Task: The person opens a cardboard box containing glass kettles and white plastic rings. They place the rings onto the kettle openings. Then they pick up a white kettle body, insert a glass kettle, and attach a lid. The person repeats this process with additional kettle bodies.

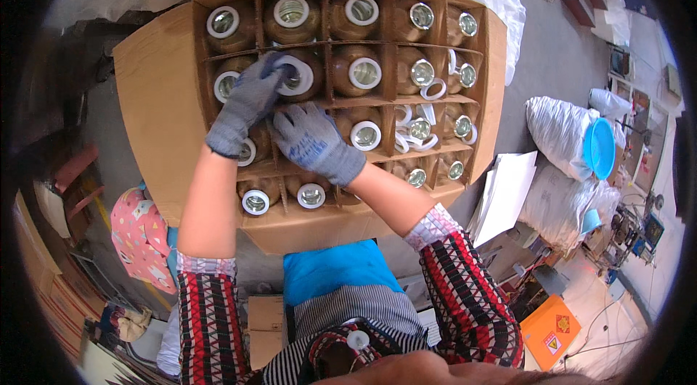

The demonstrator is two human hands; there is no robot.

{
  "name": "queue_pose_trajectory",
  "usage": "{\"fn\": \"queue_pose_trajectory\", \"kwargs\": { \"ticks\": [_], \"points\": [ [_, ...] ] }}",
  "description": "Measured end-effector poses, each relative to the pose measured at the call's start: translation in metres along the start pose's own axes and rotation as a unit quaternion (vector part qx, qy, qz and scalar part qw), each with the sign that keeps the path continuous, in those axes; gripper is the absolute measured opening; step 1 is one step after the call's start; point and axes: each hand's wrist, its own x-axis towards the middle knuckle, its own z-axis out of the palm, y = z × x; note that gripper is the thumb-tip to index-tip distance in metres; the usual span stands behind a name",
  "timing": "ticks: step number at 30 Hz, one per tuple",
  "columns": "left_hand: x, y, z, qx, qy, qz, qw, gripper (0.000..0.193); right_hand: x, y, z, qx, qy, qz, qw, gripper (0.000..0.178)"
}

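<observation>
Gloved left hand (247,102) curls its fingers over a white ring (294,74) on a brown jar's mouth, centre-left of the frame. Right hand (316,142) lies flat just below it, grasping nothing. Both work inside a cardboard box (156,105) of divided cells. Loose white rings (417,131) sit right of centre. Thin dividers (327,44) crowd the fingers; a slip could likely drop the ring between jars.
</observation>
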Motion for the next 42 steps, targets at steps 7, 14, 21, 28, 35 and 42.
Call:
{"fn": "queue_pose_trajectory", "kwargs": {
  "ticks": [7, 14, 21, 28, 35, 42],
  "points": [
    [-0.09, 0.042, 0.018, -0.186, 0.165, -0.035, 0.968, 0.035, -0.143, -0.026, -0.069, 0.115, 0.106, 0.266, 0.951, 0.042],
    [-0.182, 0.055, 0.057, -0.302, 0.34, -0.178, 0.873, 0.038, -0.134, -0.011, -0.072, -0.008, 0.119, 0.202, 0.972, 0.041],
    [-0.201, 0.063, 0.045, -0.308, 0.279, -0.219, 0.883, 0.035, 0.031, -0.002, -0.01, -0.058, -0.141, 0.053, 0.987, 0.012],
    [-0.21, 0.045, 0.054, -0.262, 0.24, -0.167, 0.92, 0.038, 0.039, -0.033, 0.033, -0.24, -0.138, 0.021, 0.961, 0.021],
    [-0.188, 0.023, 0.078, 0.152, 0.008, -0.019, 0.988, 0.041, 0.022, -0.035, -0.027, -0.091, -0.068, 0.093, 0.989, 0.02],
    [-0.184, 0.092, 0.066, 0.198, 0.032, 0.061, 0.978, 0.04, -0.223, 0.006, -0.091, -0.136, 0.209, 0.349, 0.903, 0.031]
  ]
}}
